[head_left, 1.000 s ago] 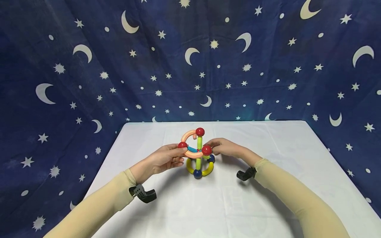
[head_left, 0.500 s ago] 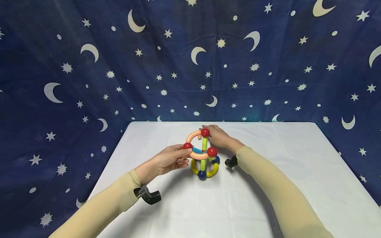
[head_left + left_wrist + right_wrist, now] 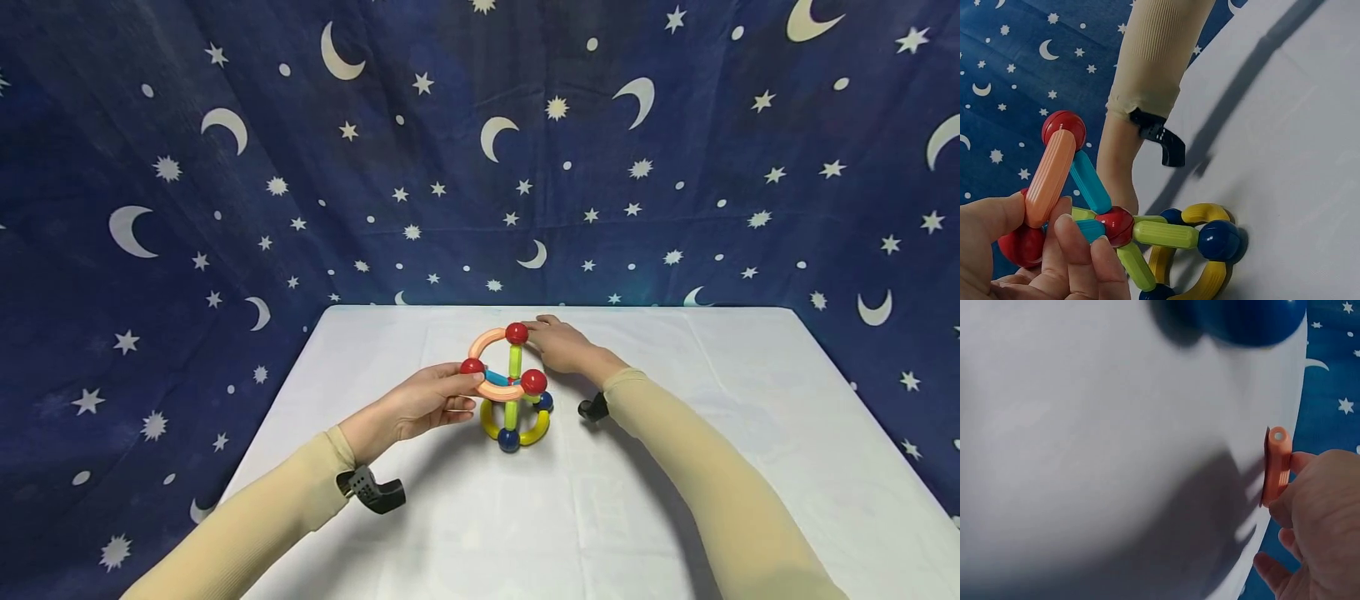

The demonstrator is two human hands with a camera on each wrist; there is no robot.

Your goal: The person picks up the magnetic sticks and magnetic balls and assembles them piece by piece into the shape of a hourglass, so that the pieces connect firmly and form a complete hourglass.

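A toy structure of magnetic balls and sticks [image 3: 515, 363] stands upright on the table. Red balls and orange curved sticks form its upper part; blue balls [image 3: 1218, 240] and yellow curved sticks [image 3: 1207, 282] make the base, with light-green sticks between. My left hand [image 3: 429, 402] pinches an orange curved stick [image 3: 1051, 179] of the structure beside its left red ball [image 3: 472, 368]. Behind the structure, at the right, is my right hand [image 3: 561, 343]. In the right wrist view it pinches a separate orange curved stick [image 3: 1277, 467] near the table's far edge. The top red ball partly covers its fingertips in the head view.
A white cloth covers the table [image 3: 480, 525]. A dark blue curtain [image 3: 420, 167] with moons and stars hangs behind and at the sides. Each wrist wears a black strap-on camera, such as the left wrist camera [image 3: 372, 490].
My right hand has moved from the structure's right side to behind it, then slightly right. The orange end showing below the top red ball has gone from there. My left hand keeps its hold.
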